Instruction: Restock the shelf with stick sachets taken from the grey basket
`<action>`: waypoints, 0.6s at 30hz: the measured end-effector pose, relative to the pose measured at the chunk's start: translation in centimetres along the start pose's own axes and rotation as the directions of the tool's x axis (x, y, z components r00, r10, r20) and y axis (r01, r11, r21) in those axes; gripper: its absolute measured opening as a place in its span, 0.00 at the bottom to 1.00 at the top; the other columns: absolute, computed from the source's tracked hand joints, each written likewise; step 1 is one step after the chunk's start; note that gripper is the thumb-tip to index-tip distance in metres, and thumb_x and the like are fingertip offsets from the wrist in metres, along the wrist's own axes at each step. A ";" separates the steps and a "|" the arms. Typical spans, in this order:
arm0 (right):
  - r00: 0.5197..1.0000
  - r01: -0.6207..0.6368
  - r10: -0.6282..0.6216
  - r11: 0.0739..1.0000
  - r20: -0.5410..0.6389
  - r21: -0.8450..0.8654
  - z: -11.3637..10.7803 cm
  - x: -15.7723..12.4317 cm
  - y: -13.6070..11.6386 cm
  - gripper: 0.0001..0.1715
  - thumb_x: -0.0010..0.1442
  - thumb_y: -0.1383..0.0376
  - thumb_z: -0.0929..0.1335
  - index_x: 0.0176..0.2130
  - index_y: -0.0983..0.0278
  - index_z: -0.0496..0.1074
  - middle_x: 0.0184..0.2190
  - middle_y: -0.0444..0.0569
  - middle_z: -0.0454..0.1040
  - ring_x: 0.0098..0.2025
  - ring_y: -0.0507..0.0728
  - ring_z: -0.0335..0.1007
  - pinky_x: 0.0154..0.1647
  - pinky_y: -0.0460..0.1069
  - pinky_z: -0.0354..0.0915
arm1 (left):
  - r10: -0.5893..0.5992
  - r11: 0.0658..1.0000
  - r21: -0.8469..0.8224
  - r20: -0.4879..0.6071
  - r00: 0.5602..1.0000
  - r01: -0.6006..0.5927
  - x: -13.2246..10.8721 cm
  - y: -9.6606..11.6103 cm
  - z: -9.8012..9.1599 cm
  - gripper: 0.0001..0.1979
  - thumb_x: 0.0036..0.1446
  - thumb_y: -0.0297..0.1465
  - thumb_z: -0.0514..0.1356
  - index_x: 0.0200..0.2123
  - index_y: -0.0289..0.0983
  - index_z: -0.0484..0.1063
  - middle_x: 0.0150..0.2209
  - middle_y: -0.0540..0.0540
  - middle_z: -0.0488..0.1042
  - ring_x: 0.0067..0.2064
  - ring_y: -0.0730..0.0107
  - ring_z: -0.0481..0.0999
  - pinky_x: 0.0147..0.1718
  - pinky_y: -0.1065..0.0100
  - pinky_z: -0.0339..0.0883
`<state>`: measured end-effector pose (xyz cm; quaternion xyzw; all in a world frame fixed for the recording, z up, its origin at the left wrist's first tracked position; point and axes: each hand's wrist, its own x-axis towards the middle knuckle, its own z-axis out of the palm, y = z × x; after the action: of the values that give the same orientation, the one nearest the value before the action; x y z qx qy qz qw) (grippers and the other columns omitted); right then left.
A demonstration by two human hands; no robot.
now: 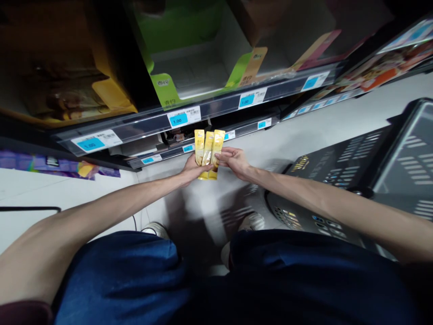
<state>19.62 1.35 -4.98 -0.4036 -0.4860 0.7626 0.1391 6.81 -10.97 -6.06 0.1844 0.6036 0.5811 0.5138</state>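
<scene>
Three slim yellow snack packets (208,146) are fanned out side by side in front of the shelf. My left hand (195,170) is closed on their lower part, its thumb lying across the front. On the other side, my right hand (236,160) pinches the edge of the rightmost packet between thumb and fingers. The packets are upright, held above the floor between my knees and the shelf edge. What is printed on them is too small to read.
A shelf with price tags (184,116) runs across the front, carrying a green display box (165,90) and a yellow-orange box (117,97) with packets inside. Below is a lower shelf edge (169,153). A grey shopping basket (338,158) stands on my right. Purple packages (50,162) hang at the left.
</scene>
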 end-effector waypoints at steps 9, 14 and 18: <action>0.998 -0.022 0.024 0.999 -0.065 0.033 0.4 -0.2 -0.9 0.12 0.50 0.61 0.77 0.31 0.66 0.77 0.33 0.48 0.78 0.35 0.54 0.75 0.40 0.51 0.75 | -0.011 1.000 -0.013 -0.008 1.000 0.011 -0.3 0.3 0.4 0.31 0.37 0.25 0.74 0.47 0.36 0.68 0.46 0.43 0.79 0.46 0.60 0.78 0.47 0.57 0.73; 1.000 -0.013 0.013 1.000 -0.014 0.004 0.5 -0.5 -1.2 0.09 0.51 0.64 0.76 0.32 0.68 0.78 0.33 0.50 0.80 0.38 0.55 0.75 0.43 0.52 0.75 | -0.014 1.000 -0.015 0.029 0.999 0.014 -0.5 0.4 0.3 0.29 0.39 0.22 0.72 0.47 0.36 0.69 0.48 0.41 0.79 0.45 0.60 0.79 0.46 0.57 0.74; 1.000 -0.005 0.005 1.000 0.014 -0.006 0.4 -0.4 -1.0 0.10 0.52 0.63 0.76 0.34 0.67 0.79 0.35 0.50 0.81 0.40 0.56 0.76 0.46 0.53 0.75 | -0.011 1.000 -0.025 0.032 0.999 0.011 -0.5 0.4 0.2 0.28 0.40 0.22 0.71 0.47 0.36 0.70 0.47 0.41 0.79 0.44 0.59 0.79 0.45 0.57 0.75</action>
<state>19.40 1.36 -3.85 -0.3998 -0.4884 0.7643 0.1326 7.03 -11.24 -5.49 0.1840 0.5889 0.5828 0.5289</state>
